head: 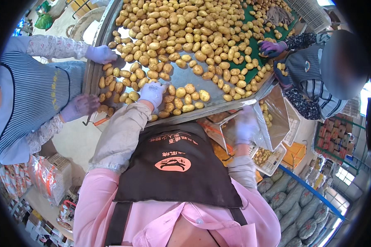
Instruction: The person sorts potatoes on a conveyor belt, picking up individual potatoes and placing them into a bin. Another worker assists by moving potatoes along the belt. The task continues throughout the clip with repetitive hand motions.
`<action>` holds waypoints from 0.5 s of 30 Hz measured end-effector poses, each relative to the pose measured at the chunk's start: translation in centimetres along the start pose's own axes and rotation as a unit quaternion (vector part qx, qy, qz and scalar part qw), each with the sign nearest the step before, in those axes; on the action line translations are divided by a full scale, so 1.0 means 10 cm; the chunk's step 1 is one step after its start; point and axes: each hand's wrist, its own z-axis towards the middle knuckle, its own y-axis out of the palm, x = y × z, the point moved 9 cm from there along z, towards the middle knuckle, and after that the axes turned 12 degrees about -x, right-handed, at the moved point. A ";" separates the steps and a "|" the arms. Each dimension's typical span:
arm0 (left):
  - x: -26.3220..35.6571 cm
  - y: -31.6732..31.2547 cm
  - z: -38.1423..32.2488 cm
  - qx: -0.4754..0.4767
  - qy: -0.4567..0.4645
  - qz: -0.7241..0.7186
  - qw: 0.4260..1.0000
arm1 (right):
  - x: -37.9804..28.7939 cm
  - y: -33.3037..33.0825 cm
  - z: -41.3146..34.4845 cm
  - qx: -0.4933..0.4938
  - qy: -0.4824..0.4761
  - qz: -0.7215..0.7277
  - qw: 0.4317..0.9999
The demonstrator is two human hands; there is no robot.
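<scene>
Many yellow-brown potatoes point(179, 27) lie heaped on a metal sorting table point(201, 80), thinning out towards its near edge. My left hand point(152, 93), in a pale lavender glove, rests among the loose potatoes near that edge, fingers bent downward; whether a potato is under them cannot be told. Blurred by motion, my right hand point(245, 123), gloved alike, is beyond the table's near edge, beside a plastic-lined crate point(273, 114) that has potatoes in it. What my right fingers do is not clear. Below the table edge, a wire-framed bag opening point(224, 129) stands left of my right hand.
Co-workers stand at the left and right; their gloved hands point(100, 54), point(270, 48) are at the table. A white crate of potatoes point(273, 159) stands low at the right, near an orange crate point(293, 154). Filled sacks point(296, 197) are stacked behind a blue rail point(312, 191).
</scene>
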 end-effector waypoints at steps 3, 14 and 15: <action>-0.21 0.23 -0.03 -0.029 -0.023 0.048 0.998 | -0.79 0.64 0.07 -0.066 -0.049 0.147 0.986; -0.22 0.37 -1.14 0.128 -0.053 -0.099 0.985 | -1.86 2.13 0.44 -0.289 -0.133 -0.196 0.928; -0.09 0.34 -1.18 0.133 -0.009 -0.109 0.985 | -2.11 2.39 0.34 -0.332 -0.159 -0.201 0.908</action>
